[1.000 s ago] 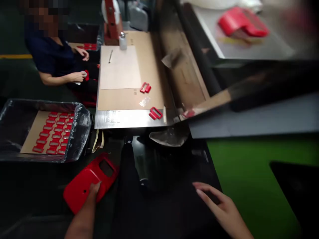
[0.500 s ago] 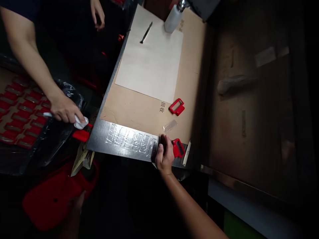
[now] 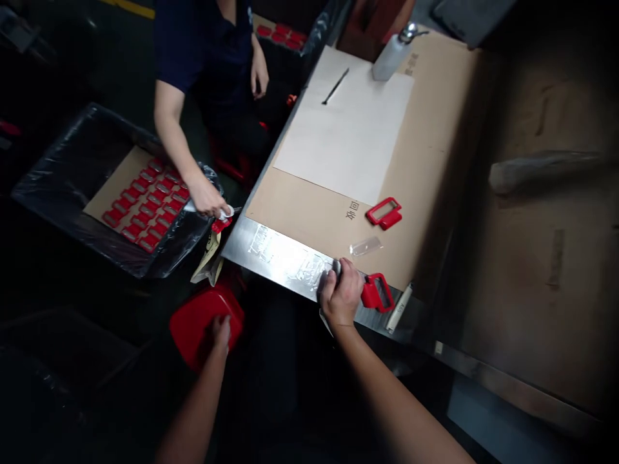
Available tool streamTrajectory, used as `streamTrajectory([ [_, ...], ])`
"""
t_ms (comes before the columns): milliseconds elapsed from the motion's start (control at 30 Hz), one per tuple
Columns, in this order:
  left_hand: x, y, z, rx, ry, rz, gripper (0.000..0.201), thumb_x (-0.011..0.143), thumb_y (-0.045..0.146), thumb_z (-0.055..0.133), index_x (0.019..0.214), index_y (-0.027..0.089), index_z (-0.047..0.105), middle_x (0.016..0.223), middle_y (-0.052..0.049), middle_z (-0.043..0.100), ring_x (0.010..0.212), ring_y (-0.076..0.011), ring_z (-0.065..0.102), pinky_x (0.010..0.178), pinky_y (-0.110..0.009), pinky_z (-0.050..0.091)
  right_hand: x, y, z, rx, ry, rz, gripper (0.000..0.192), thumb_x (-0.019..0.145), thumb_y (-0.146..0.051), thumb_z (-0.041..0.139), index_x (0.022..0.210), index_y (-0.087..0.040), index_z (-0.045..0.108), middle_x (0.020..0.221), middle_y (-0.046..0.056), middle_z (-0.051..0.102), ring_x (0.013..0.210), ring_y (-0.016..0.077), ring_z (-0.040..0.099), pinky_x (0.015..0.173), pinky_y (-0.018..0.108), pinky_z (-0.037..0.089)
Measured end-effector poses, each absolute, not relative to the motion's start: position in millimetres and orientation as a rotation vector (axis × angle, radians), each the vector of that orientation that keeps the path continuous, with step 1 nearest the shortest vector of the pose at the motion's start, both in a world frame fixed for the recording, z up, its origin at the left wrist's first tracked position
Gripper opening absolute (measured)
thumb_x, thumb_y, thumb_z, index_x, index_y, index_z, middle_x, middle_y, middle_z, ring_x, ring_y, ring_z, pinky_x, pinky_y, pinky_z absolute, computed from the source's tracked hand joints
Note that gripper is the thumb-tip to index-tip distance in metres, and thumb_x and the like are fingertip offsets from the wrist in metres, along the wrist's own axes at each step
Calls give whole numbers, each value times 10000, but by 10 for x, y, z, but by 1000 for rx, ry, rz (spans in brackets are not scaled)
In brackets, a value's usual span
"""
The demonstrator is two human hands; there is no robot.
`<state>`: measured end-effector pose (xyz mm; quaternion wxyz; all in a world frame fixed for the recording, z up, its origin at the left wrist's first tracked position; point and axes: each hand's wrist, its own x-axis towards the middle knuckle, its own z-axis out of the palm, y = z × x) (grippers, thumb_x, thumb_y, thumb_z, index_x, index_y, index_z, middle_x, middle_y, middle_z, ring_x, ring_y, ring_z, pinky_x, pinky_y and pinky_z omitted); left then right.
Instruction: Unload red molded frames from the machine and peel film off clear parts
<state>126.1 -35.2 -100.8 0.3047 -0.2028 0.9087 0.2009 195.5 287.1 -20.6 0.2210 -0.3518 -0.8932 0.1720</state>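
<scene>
My right hand point(image 3: 342, 293) is at the near metal edge of the worktable point(image 3: 290, 261), fingers curled; a small dark shape shows at its fingertips, too unclear to name. Just right of it is a red plastic frame point(image 3: 378, 293) with a window. Another red frame point(image 3: 385, 213) lies farther back on the cardboard, with a clear rectangular plastic piece point(image 3: 366, 246) between the two. Low on the left, my left hand point(image 3: 221, 332) appears in front of a red plastic stool point(image 3: 193, 325). Dimness and blur hide its fingers, and whether it touches the stool is unclear.
A co-worker's hand point(image 3: 209, 198) holds a white cloth over a red part. A plastic-lined bin point(image 3: 58, 187) holds rows of red parts point(image 3: 145, 209). On the table are white paper point(image 3: 338, 142), a slim knife-like tool point(image 3: 335, 86), a pump bottle point(image 3: 391, 57) and a white pen-like stick point(image 3: 399, 309).
The view has swung left and up, so the table appears farther right and more of the bin shows. My left hand shows more fully, in front of the stool. My right hand stays at the table edge.
</scene>
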Motion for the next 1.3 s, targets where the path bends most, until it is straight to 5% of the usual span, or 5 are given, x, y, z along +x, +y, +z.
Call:
streamTrajectory([
  [167,187,-221,-651,-161,2954,602,828,996,579,557,1620,178,189,1696,-172,98,1562,-319,142,1251,-458,258,1954,2890,-212,-964,-2506,457,468,1042,-366,427,1393,-76,538,1385,236,579,1301,337,520,1125,545,388],
  [433,-1391,-214,-501,390,3012,298,398,1063,274,344,1308,162,637,1197,-162,697,1206,-328,571,1125,-514,318,1988,2952,-211,-941,-2485,504,485,1035,-393,445,1377,-67,556,1366,241,595,1281,361,541,1106,572,404],
  [633,-1668,-272,-323,609,2952,54,551,907,367,644,1413,162,571,1452,-190,557,1286,-391,524,1094,-539,345,2052,2958,-206,-866,-2395,602,406,1022,-400,498,1275,-107,621,1317,208,643,1215,362,590,1057,582,457],
  [867,-1621,-565,-336,934,2865,-37,456,1007,545,451,1285,254,665,876,-57,756,775,-302,708,728,-395,521,1984,2970,-143,-900,-2137,590,294,969,-321,628,1220,-183,693,1160,117,731,1030,270,703,983,439,544],
  [1300,-1633,113,-207,2019,1959,1214,202,991,431,643,1065,267,736,1007,33,763,844,-160,736,813,-232,546,3086,17,-1040,-1749,-770,654,551,782,-564,754,1116,-127,721,1101,168,755,943,291,743,836,420,621],
])
